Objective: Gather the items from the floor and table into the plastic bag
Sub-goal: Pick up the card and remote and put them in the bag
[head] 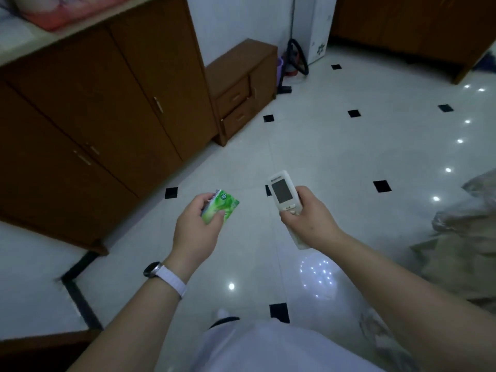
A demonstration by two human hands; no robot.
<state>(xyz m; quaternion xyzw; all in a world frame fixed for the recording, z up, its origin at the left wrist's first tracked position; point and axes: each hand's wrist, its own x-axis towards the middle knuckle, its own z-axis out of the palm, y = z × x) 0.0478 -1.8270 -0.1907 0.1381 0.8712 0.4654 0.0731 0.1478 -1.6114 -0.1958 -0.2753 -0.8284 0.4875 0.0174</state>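
Note:
My left hand [197, 229] grips a small green packet [221, 208] out in front of me over the tiled floor. A white remote control [284, 197] with a dark screen is held upright in my right hand [308, 218], its lower end sticking out below my palm. The two hands are apart, side by side. At the right edge lies a crumpled translucent plastic bag [461, 232], blurred.
A tall brown wardrobe [88, 124] fills the left side. A low brown drawer cabinet [241, 89] stands behind it, with a vacuum hose [298, 57] and a white box [319, 30] in the corner. The white floor [349, 151] has black inset tiles.

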